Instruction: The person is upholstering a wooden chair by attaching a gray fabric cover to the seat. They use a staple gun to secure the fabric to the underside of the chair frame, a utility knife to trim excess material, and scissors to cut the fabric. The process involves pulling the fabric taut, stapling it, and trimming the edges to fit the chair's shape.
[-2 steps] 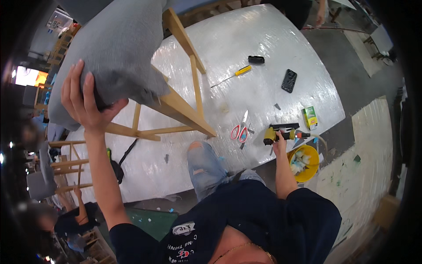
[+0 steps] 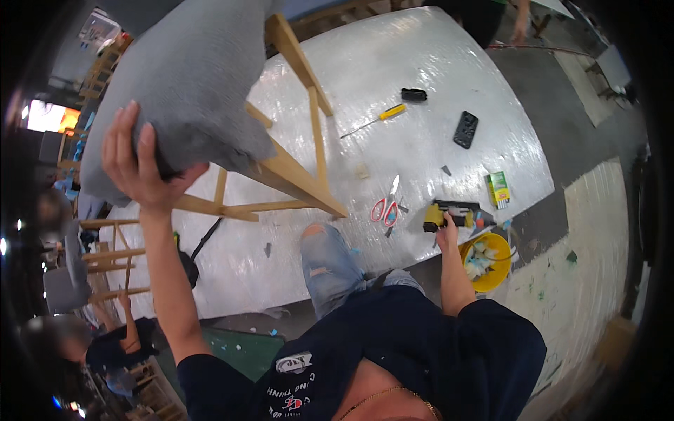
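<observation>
A wooden chair with a grey fabric cushion (image 2: 189,77) is tilted on its side at the upper left, its pale legs (image 2: 305,184) reaching over the table. My left hand (image 2: 147,165) grips the cushion's lower corner, fingers curled up against the fabric; its thumb lies partly in the shadow of the fold. At the right front of the table, my right hand (image 2: 448,228) is closed around the handle of a yellow and black staple gun (image 2: 453,214) lying on its side. Close to that hand are red-handled scissors (image 2: 386,210) and a small green and yellow box (image 2: 498,189).
The table (image 2: 337,56) is covered in shiny plastic film. On it lie a yellow-handled screwdriver (image 2: 391,112), a black block (image 2: 414,95) and a black phone-like case (image 2: 465,130). A yellow bucket with scraps (image 2: 500,270) stands by the front edge. Another person (image 2: 123,351) works at the lower left.
The whole view has shifted very slightly. Both hands keep their holds on the chair and the staple gun.
</observation>
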A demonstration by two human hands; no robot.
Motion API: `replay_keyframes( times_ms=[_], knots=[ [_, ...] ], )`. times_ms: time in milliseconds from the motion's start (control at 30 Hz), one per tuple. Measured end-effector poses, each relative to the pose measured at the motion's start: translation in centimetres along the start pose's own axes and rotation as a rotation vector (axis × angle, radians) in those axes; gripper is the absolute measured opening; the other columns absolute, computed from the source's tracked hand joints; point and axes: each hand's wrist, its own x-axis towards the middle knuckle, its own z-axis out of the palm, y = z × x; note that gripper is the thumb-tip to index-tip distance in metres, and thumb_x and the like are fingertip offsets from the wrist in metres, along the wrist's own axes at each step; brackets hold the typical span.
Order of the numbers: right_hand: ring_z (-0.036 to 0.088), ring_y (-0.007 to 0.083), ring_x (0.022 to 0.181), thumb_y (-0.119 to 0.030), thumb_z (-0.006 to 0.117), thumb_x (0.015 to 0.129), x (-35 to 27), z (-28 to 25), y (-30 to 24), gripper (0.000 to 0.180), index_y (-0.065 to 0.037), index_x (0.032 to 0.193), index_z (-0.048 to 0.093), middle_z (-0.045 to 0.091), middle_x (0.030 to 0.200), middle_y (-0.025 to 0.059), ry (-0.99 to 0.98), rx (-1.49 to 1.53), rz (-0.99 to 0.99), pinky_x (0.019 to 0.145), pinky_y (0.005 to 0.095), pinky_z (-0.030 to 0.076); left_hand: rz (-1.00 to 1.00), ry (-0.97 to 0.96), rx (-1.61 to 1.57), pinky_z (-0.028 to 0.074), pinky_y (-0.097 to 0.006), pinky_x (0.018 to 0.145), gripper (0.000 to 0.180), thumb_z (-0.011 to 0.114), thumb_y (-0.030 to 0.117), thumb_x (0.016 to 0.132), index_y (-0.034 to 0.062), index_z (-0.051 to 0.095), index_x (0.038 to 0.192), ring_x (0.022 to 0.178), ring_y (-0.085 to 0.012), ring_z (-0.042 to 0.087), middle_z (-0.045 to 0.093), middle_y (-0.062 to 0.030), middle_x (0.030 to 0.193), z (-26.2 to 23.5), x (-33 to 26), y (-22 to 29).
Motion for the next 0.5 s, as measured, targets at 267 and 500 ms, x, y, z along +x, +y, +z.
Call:
replay_keyframes(
  times_ms=[267,500],
  knots=[
    [0.071,0.0284,0.086,-0.043,0.058,0.099,-0.9,-2.4,4.1,0.047,0.003,0.111,0.058,0.069,0.101,0.0204,-0.178,-0.629,0.44,0.076,0.041,0.06,-0.05,-0.028,-0.001,0.037,-0.047,0.105,0.059,0.055,0.064,0.093,0.0284,0.044,0.138,0.126,-0.0313,0.051,0.054,-0.0099,0.136,-4.9,-5.7,4.5],
    [0.074,0.0283,0.077,-0.03,0.062,0.089,-0.6,12.4,6.3,0.042,0.0,0.117,0.062,0.072,0.093,0.0193,-0.712,-1.51,0.223,0.064,0.0372,0.06,-0.268,-0.055,-0.091,0.037,-0.049,0.106,0.05,0.063,0.054,0.091,0.03,0.051,0.133,0.131,-0.0333,0.046,0.052,-0.0104,0.141,-6.6,-5.5,8.7]
  ],
)
